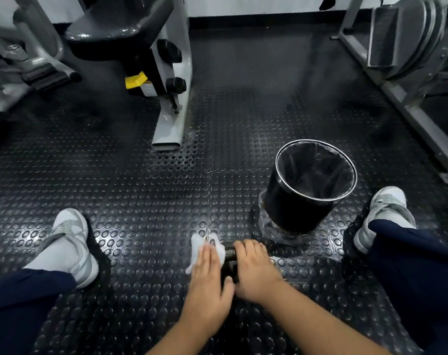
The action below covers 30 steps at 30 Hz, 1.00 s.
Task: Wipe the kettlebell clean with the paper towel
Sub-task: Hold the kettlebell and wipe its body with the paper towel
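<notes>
1. The dark metal kettlebell (229, 253) is standing on the black studded rubber floor (141, 201) between my spread legs, mostly hiding beneath my hands.
2. My right hand (255, 270) is curling its fingers over the handle, gripping it.
3. My left hand (208, 280) is lying with fingers straight, pressing the crumpled white paper towel (197, 243) flat against the kettlebell's left side.
4. A round black waste bin (289, 208) with a dark liner is sitting just beyond my right hand.
5. My grey-and-white trainers (71, 242) are resting wide apart on either side.
6. A grey steel gym machine (170, 119) is standing farther off, ahead to the left.
</notes>
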Each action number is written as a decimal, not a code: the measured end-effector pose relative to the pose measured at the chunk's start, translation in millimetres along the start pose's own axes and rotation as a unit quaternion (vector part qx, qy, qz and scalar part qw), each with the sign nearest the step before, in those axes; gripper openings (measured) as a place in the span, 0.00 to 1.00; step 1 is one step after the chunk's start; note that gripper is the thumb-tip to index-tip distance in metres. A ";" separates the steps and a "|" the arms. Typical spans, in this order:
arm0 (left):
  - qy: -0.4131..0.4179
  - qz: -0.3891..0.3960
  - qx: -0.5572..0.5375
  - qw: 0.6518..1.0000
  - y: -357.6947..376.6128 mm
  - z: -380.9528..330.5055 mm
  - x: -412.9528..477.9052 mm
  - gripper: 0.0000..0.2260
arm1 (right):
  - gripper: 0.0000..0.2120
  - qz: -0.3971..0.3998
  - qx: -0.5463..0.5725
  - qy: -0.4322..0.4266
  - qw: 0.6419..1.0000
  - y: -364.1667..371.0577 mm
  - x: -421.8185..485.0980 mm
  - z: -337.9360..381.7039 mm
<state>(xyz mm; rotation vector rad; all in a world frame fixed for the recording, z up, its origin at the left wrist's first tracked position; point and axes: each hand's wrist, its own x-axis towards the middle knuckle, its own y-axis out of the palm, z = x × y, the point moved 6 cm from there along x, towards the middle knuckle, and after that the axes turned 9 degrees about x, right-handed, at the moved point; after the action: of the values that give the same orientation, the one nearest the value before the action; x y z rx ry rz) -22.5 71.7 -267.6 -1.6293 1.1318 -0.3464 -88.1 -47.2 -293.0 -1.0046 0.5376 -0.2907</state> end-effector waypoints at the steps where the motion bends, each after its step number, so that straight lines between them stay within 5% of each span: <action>1: 0.024 -0.004 0.024 0.999 2.9 -9.2 -4.8 0.35 | 0.43 -0.002 -0.001 0.002 1.000 -0.2 0.5 0.4; 5: 0.028 -0.014 0.047 0.998 4.9 -18.7 8.9 0.34 | 0.37 -0.003 0.007 -0.001 1.000 -1.3 1.6 2.1; 12: -0.114 0.008 -0.135 0.984 -5.6 16.5 20.2 0.31 | 0.50 0.012 -0.004 0.003 1.000 -4.5 -0.9 3.4; 18: 0.039 -0.006 0.029 0.999 2.9 -13.6 8.5 0.36 | 0.41 0.013 -0.001 0.004 1.000 -5.0 -1.6 2.6; 25: -0.079 -0.002 -0.105 0.991 -11.8 19.0 27.9 0.30 | 0.50 0.017 -0.002 -0.001 1.000 -5.7 -1.6 3.8; 30: 0.016 -0.003 -0.029 0.999 -4.0 2.4 -7.6 0.35 | 0.49 0.002 0.003 0.001 1.000 -2.1 0.2 1.2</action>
<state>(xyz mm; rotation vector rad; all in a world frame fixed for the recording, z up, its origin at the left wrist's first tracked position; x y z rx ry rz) -22.7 79.1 -262.7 -1.6824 1.1709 -0.3474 -87.2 -47.5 -290.7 -0.9968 0.5391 -0.2895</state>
